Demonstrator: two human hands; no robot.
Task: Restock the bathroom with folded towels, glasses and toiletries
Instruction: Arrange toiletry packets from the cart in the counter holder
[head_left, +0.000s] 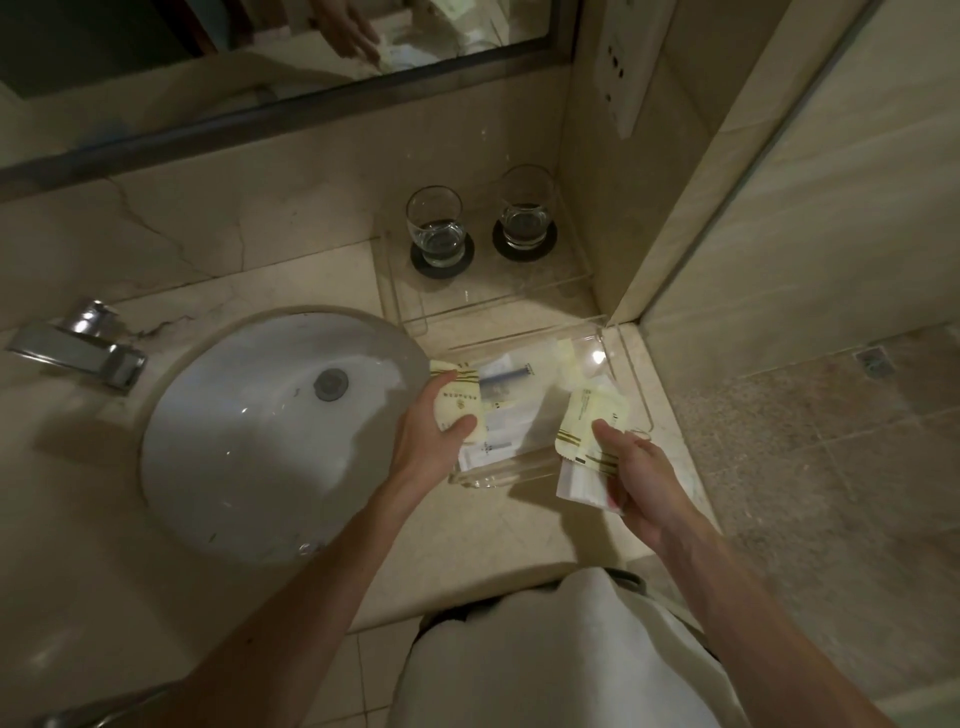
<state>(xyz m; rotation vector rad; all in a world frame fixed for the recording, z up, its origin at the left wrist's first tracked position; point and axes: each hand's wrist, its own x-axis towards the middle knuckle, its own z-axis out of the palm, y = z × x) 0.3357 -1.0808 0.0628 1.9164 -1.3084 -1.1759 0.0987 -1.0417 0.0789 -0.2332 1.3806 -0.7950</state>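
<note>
Right hand (641, 483) pinches yellow and white packets (587, 421) | left hand (431, 439) grips yellow packet (460, 405) by clear tray (597, 353)

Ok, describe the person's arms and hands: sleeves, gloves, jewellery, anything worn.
Both arms are bare from the frame's edge to the fingers: no sleeves show. The left hand and the right hand wear no gloves, and no watch, bracelet or ring is visible on the wrists or fingers that show.
</note>
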